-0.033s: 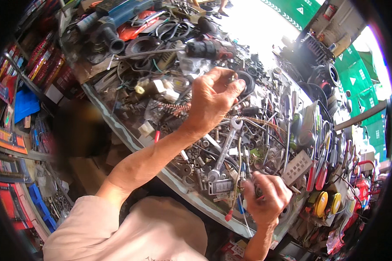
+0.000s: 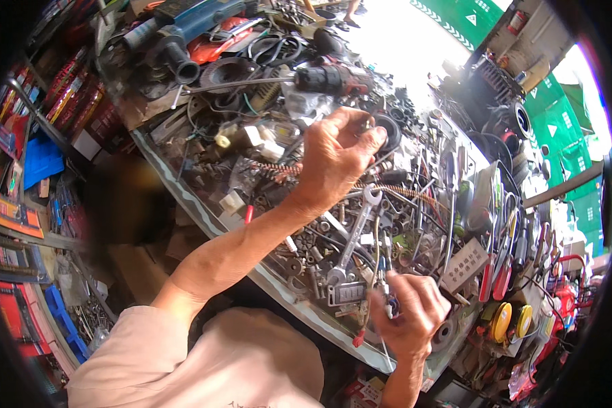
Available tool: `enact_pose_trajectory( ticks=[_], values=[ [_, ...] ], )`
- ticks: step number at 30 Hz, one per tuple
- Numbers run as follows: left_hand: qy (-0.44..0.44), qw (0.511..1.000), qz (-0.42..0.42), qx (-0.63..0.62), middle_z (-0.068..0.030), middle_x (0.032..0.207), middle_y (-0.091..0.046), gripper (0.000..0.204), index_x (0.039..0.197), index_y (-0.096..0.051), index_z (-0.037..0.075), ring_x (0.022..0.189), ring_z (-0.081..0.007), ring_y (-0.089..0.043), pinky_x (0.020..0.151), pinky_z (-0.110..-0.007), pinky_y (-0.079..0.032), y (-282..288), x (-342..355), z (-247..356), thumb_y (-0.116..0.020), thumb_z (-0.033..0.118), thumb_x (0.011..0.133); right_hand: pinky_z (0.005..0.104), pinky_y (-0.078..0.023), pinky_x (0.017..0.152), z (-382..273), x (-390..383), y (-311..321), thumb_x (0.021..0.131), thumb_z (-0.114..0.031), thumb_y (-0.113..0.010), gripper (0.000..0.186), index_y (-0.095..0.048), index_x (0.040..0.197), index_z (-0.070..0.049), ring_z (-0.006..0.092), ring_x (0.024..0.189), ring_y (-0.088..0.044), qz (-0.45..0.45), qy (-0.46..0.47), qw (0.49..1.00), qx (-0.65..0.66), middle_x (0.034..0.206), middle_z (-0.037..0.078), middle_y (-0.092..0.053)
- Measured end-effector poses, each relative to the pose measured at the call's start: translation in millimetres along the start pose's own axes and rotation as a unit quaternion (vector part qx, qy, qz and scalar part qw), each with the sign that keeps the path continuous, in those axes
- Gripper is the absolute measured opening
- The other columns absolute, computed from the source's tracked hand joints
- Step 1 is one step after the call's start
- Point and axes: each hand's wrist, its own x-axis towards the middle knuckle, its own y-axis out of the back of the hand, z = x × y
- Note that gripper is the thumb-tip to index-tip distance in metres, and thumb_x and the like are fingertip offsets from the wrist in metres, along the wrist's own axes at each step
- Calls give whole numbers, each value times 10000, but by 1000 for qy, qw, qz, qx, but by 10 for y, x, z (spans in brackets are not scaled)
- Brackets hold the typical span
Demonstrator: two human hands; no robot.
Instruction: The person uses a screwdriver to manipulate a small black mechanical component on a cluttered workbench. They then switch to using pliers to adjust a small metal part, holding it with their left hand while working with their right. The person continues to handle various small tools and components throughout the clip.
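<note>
My left hand (image 2: 338,153) is raised over the cluttered bench, with thumb and fingers pinched together. At their tips is a black ring-shaped part (image 2: 392,133), beside a small shiny bit; the fingers partly cover both. Lower right, my right hand (image 2: 415,313) hovers above the bench's near edge, thumb and fingers apart, with nothing plainly held. Between the hands lies a combination wrench (image 2: 353,236) on loose metal parts. A grey slotted metal piece (image 2: 347,292) and a thin cable with a red end (image 2: 360,338) lie left of my right hand.
A cordless drill (image 2: 333,79) with a long bit lies beyond my left hand. Pliers and red-handled tools (image 2: 502,282) stand at the right, near yellow round reels (image 2: 500,321). Packed shelves (image 2: 20,234) line the left side. The bench edge (image 2: 204,221) runs diagonally below my left arm.
My right hand has moved slightly left and its fingers have spread wider. My left hand keeps its pinch, and the whole view has shifted a little.
</note>
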Motion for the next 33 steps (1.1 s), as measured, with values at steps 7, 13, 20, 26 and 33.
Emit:
enact_pose_trajectory(
  ticks=[7,13,20,26,33],
  values=[
    [-86,987,-16,137,-49,693,-671,217,968,-633,-29,583,-80,-608,524,-248,-487,-27,-49,-47,-676,134,832,536,-337,1032,-223,135,-200,635,-237,-808,416,-666,986,-65,348,1177,-484,-223,105,969,-38,1173,147,-577],
    [-147,971,-41,182,-98,773,-652,211,943,-633,-29,591,-154,-620,551,-283,-491,-11,-162,-151,-686,131,817,563,-356,997,-282,221,-32,658,-195,-788,457,-629,1048,-19,392,1156,-489,-225,70,969,-70,1152,200,-569],
    [-202,946,-133,214,-171,843,-631,253,963,-622,-10,740,-331,-639,647,-410,-506,-136,-387,-65,-648,200,824,551,-382,995,-343,-396,145,768,-183,-693,368,-621,1081,-3,402,1184,-481,-138,36,988,-66,1217,193,-547],
    [-327,909,-168,198,-168,861,-646,263,988,-618,-23,739,-314,-636,619,-374,-520,-116,-450,-63,-686,108,770,499,-436,964,-150,-688,49,739,-226,-770,392,-632,1049,-31,328,1132,-548,-128,30,987,-89,1227,172,-560],
    [-312,897,-192,246,-109,876,-636,269,1041,-625,-14,698,-185,-599,604,-288,-456,-222,-457,9,-693,61,792,506,-408,993,-25,-662,87,718,-133,-748,373,-622,1061,-58,347,1160,-532,-94,-30,993,-65,1234,174,-549]
  ],
)
